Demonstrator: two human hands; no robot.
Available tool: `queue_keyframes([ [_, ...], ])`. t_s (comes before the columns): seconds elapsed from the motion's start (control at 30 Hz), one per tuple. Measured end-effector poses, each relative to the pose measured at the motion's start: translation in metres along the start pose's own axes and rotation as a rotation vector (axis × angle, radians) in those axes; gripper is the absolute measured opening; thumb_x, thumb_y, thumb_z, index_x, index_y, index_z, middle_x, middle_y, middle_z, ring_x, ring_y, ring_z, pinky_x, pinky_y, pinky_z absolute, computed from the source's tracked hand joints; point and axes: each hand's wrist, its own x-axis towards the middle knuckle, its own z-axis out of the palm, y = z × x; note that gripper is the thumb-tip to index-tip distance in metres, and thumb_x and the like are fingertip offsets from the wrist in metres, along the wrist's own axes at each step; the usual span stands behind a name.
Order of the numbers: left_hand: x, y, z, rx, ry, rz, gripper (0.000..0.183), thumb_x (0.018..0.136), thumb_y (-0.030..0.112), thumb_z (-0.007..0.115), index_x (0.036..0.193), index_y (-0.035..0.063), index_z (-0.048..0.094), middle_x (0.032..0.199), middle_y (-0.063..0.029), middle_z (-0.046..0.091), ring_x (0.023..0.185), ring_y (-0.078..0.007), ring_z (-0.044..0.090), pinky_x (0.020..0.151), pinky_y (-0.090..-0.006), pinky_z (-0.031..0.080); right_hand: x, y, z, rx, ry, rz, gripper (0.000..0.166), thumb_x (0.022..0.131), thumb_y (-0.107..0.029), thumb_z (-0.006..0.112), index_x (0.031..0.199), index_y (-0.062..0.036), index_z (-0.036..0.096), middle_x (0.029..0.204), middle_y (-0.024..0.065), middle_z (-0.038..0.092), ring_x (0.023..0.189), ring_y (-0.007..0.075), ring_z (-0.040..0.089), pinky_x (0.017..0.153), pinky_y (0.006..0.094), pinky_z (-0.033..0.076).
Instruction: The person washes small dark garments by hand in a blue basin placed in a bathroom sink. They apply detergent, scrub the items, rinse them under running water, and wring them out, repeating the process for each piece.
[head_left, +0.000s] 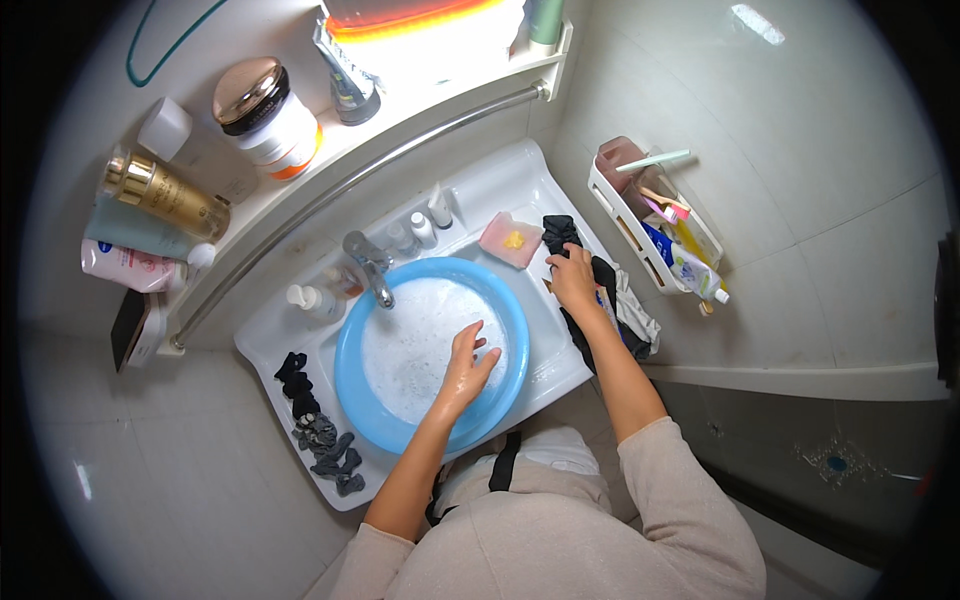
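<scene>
My left hand (466, 367) hovers over a light blue plastic basin (349, 390), wet, fingers apart and holding nothing. White, sudsy water (420, 341) fills the basin, which stands in a white washbasin (546, 352). On the right rim, my right hand (573, 279) rests with bent fingers on a black cloth (561, 229); whether it grips the fabric is hidden. Under that wrist lie more black garments (606, 271) and a whitish cloth (634, 315). Dark and grey socks or similar small cloth pieces (319, 435) lie along the left rim.
A chrome faucet (371, 266) overhangs the blue basin. Beside it stand a pump bottle (315, 302), small bottles (423, 229) and a pink soap tray (510, 238). A metal rail (360, 171) runs below a shelf of cosmetics. A toothbrush caddy (637, 229) hangs on the right wall.
</scene>
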Motion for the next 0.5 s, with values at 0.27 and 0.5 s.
queue_keyframes([
  [0.27, -0.003, 0.0, -0.004, -0.063, 0.011, -0.056, 0.052, 0.084, 0.018, 0.055, 0.129, 0.0042, 0.035, 0.127, -0.0146, 0.035, 0.11, -0.0237, 0.046, 0.089, -0.0344, 0.039, -0.02, -0.013, -0.037, 0.214, 0.072, -0.021, 0.015, 0.071, -0.004, 0.06, 0.084, -0.0066, 0.065, 0.096, 0.0126, 0.055, 0.094, 0.0302, 0.049, 0.081, 0.0389, 0.042],
  [0.5, 0.015, 0.029, 0.019, -0.167, -0.05, 0.097, 0.045, 0.084, 0.016, 0.054, 0.125, 0.0036, 0.04, 0.123, -0.015, 0.039, 0.108, -0.0252, 0.048, 0.087, -0.0337, 0.042, -0.08, 0.036, -0.09, 0.241, 0.001, 0.355, 0.026, 0.077, -0.02, 0.06, 0.096, -0.0023, 0.058, 0.096, 0.0147, 0.054, 0.093, 0.0323, 0.048, 0.083, 0.0402, 0.039],
])
